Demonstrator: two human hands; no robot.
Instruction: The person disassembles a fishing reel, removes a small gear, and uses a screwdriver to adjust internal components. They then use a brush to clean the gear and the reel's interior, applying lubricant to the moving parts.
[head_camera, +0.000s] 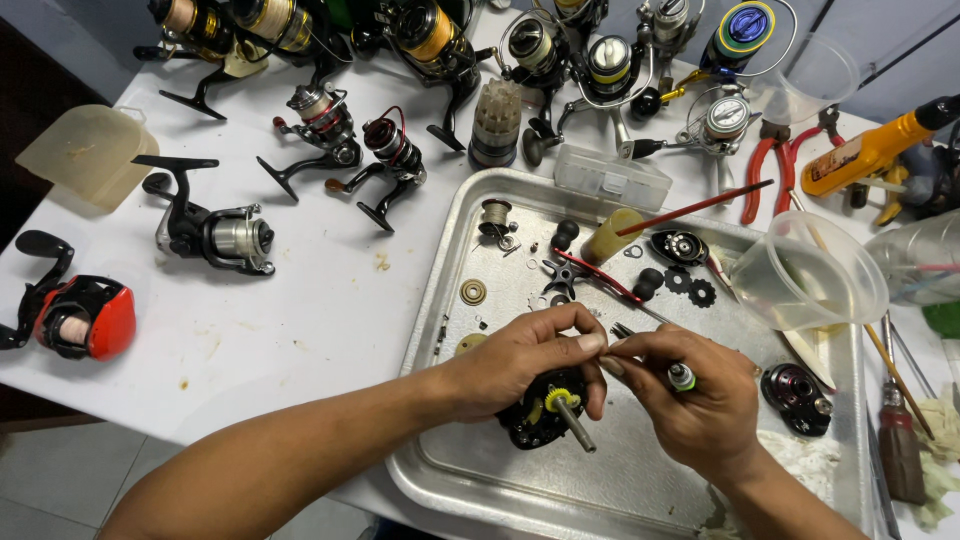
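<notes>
Over the metal tray (450, 300) (it catches loose parts) our left hand (520, 365) grips the black reel frame (545, 410) steady while our right hand (690, 400), fingers closed, pinches a small green-tipped tool (681, 376).

There is one view only, from a camera worn on the person's head, so no second view shares the scene. It looks steeply down and forward across the white bench (300, 320), close enough that both forearms enter from the bottom edge. The left hand (520, 365) and right hand (700, 400) meet just below the picture's centre, over the metal tray (640, 500), which fills the lower right from about 3 to 6 o'clock. The far edge of the bench runs along 12 o'clock, lined with fishing reels (420, 40). At 7 o'clock the view drops past the near edge to a tiled floor (60, 480).
</notes>
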